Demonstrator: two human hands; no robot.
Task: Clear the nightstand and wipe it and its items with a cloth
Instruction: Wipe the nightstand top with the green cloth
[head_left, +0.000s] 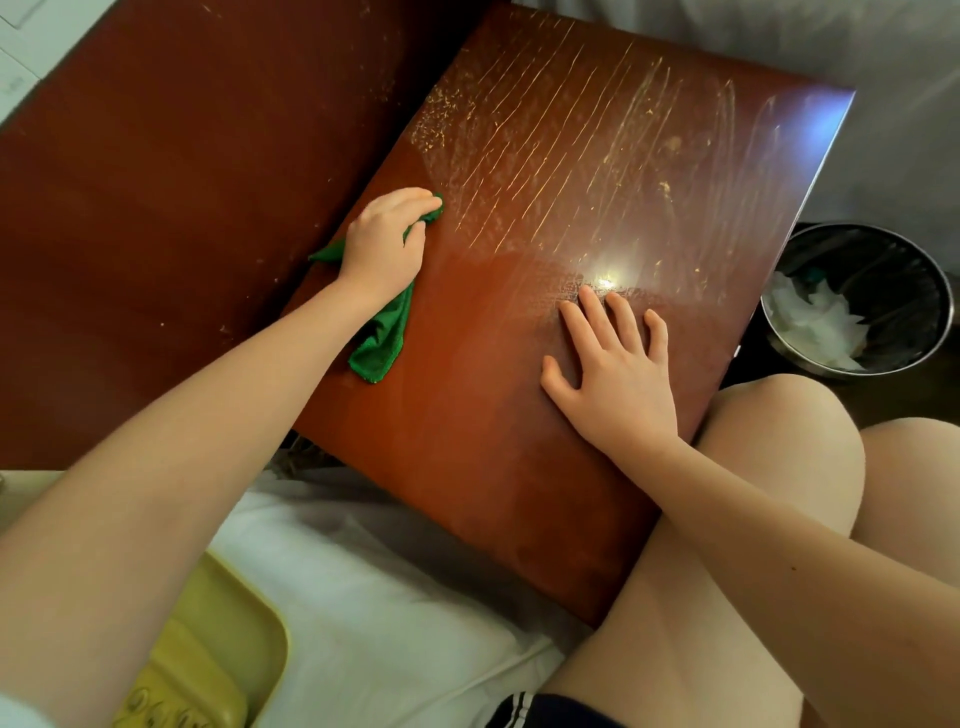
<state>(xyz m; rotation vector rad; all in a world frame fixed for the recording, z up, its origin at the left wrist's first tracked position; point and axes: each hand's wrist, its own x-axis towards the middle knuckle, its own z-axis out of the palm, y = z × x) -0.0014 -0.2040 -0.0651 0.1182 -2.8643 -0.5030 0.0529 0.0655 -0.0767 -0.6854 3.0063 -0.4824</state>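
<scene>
The reddish-brown nightstand top (519, 415) fills the middle of the view; its far half shows dusty wipe streaks and crumbs. My left hand (387, 239) grips a bunched green cloth (382, 338) at the top's left edge, the cloth trailing back under my wrist. My right hand (613, 374) lies flat on the near right part of the top, fingers spread, holding nothing.
A dark wooden headboard panel (156, 208) stands left of the nightstand. A black mesh bin (857, 301) with white tissue sits on the floor at right. White bedding (374, 597) and a yellow tray (218, 649) with a telephone lie at lower left. My knees are at lower right.
</scene>
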